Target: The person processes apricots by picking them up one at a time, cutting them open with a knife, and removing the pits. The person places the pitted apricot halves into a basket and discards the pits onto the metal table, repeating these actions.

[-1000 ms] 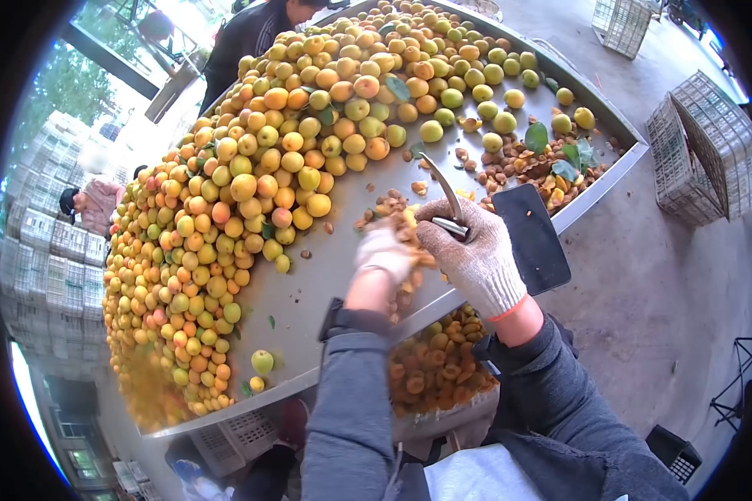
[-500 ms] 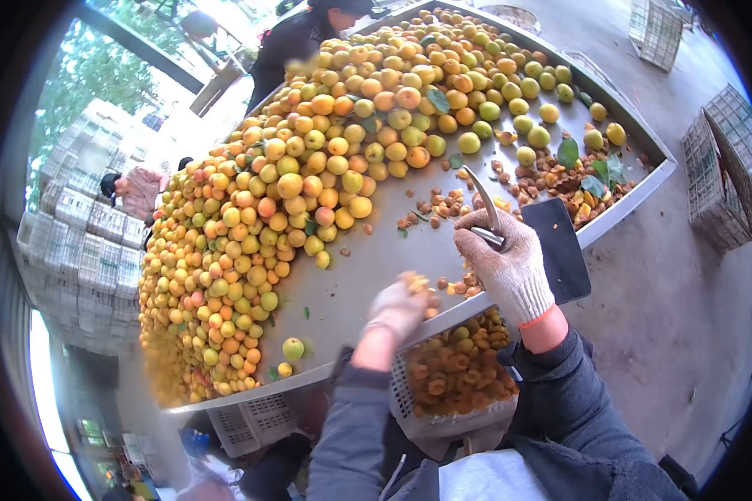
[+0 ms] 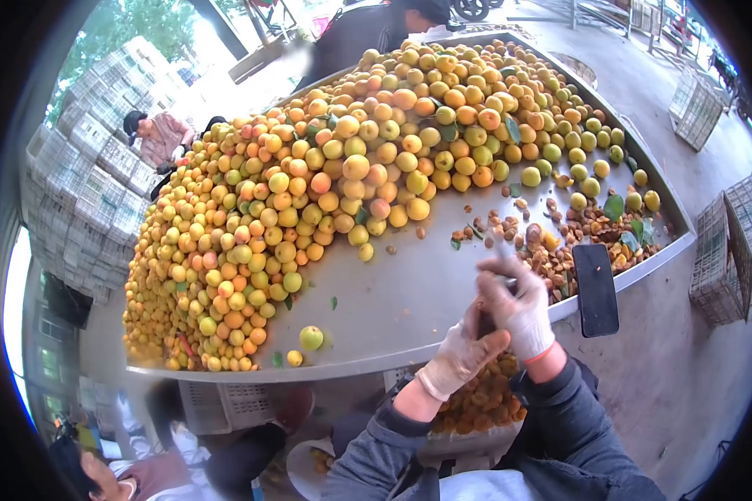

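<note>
**Both hands at the table edge, apricots in front**

Right hand (image 3: 520, 307) – white knit glove, clenched into a fist just above the near rim of the metal table (image 3: 409, 288). Something grey and blurred shows at the top of the fist; I cannot tell what it is.

Left hand (image 3: 462, 355) – thinner pale glove, fingers (image 3: 486, 341) curled up against the underside of my right fist, touching it. Whether it grips anything I cannot tell; the spot where the two gloves meet is dark and smeared.

Apricots (image 3: 334, 192) – a deep heap covering the left and far part of the table, well apart from my hands. Round, smooth, mostly yellow to orange; a fair number are green, a few are blushed red. Green leaves (image 3: 614, 206) are mixed in. One pale green apricot (image 3: 311, 337) sits alone near the front rim, with a smaller yellow one just beside it.

Pits (image 3: 560, 250) – brown, scattered in a loose patch on the bare metal just beyond my right hand, thickest toward the right corner.

Cut pieces (image 3: 480, 401) – orange and brown, packed in a crate (image 3: 443, 447) below the table edge, directly under my hands.

A black slab (image 3: 597, 290) lies across the rim to the right of my fist.

Nearby: a person in pink (image 3: 163, 138) beside stacked white crates (image 3: 75, 192), and a person in dark clothes (image 3: 368, 29) at the far end.
</note>
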A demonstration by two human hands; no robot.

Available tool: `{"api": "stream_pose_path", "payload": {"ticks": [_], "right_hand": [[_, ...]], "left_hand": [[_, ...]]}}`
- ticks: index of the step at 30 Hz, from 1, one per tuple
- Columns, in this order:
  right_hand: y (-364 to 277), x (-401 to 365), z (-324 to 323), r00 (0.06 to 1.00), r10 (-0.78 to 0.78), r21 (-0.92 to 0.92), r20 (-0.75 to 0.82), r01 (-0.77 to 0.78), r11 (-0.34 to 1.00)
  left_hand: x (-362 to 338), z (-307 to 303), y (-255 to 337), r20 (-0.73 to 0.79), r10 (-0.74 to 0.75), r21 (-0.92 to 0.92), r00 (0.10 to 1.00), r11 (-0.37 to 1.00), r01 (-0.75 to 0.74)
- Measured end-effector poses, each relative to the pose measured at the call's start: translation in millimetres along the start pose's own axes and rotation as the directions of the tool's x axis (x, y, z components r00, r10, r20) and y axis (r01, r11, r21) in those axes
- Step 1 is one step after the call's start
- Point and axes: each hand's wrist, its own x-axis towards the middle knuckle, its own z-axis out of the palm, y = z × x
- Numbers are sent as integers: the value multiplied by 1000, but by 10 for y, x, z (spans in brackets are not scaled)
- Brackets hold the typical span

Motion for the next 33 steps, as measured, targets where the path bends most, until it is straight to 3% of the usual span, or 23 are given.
{"api": "stream_pose_path", "payload": {"ticks": [1, 2, 4, 6, 7, 8, 9, 11, 12, 14, 15, 18, 20, 22, 23, 25, 27, 29, 31, 33], "right_hand": [[110, 3, 79, 985, -170, -138, 37, 174, 975], [151, 7, 131, 972, -221, -196, 84, 234, 952], [213, 41, 161, 925, -340, -354, 168, 378, 855], [167, 123, 202, 888, -362, -475, 284, 458, 751], [212, 209, 213, 876, -359, -490, 321, 478, 728], [226, 290, 235, 935, -277, -401, 222, 346, 848], [248, 366, 269, 974, -178, -277, 141, 211, 937], [291, 685, 309, 953, -291, -399, 77, 297, 867], [266, 871, 372, 953, -294, -434, 74, 296, 851], [84, 1257, 547, 936, -317, -536, 154, 348, 769], [27, 1492, 646, 900, -386, -616, 202, 423, 665], [82, 2182, 975, 890, -396, -661, 225, 438, 609], [121, 2462, 1180, 888, -398, -681, 232, 440, 586], [193, 2619, 1350, 888, -371, -771, 273, 432, 467], [187, 2553, 1476, 931, -260, -728, 258, 364, 582], [238, 2500, 1586, 888, -338, -777, 312, 443, 447], [59, 2345, 1751, 930, -64, -692, 362, 314, 650], [303, 2281, 1889, 878, 21, -655, 478, 341, 674], [218, 2040, 2070, 771, 143, -772, 621, 568, 286], [180, 1790, 2113, 735, 211, -754, 644, 564, 337]], "left_hand": [[-39, -41, -108, -17, -49, -82, 999, 996, 47], [-81, -157, -114, -9, -158, -112, 987, 981, 156], [-96, -254, -1, 22, -292, -14, 956, 956, 293], [-139, -262, 164, -145, -369, 210, 918, 895, 393], [-154, -285, 136, -249, -374, 37, 893, 918, 394], [-165, -334, 121, -355, -397, -134, 847, 918, 374], [-180, -451, 153, -330, -391, -137, 859, 920, 367], [-256, -751, 279, -438, -96, -322, 894, 945, -56], [-263, -820, 358, -442, -91, -324, 892, 944, -65], [-275, -932, 525, -722, 36, -114, 690, 979, -171], [-284, -985, 587, -732, 39, -114, 680, 977, -179], [-265, -1127, 661, -751, -22, -234, 660, 944, -234], [-298, -1238, 642, -706, -91, -287, 702, 944, -166], [-316, -1338, 615, -703, -79, -281, 707, 944, -174], [-329, -1386, 598, -695, -75, -283, 715, 943, -177], [-363, -1445, 568, -715, -64, -235, 696, 960, -153], [-362, -1430, 560, -720, -52, -193, 692, 973, -128], [-322, -1407, 587, -691, -44, -244, 721, 954, -176], [-325, -1435, 532, -671, -55, -257, 740, 953, -162], [-338, -1409, 526, -652, -80, -278, 754, 951, -139]]}}
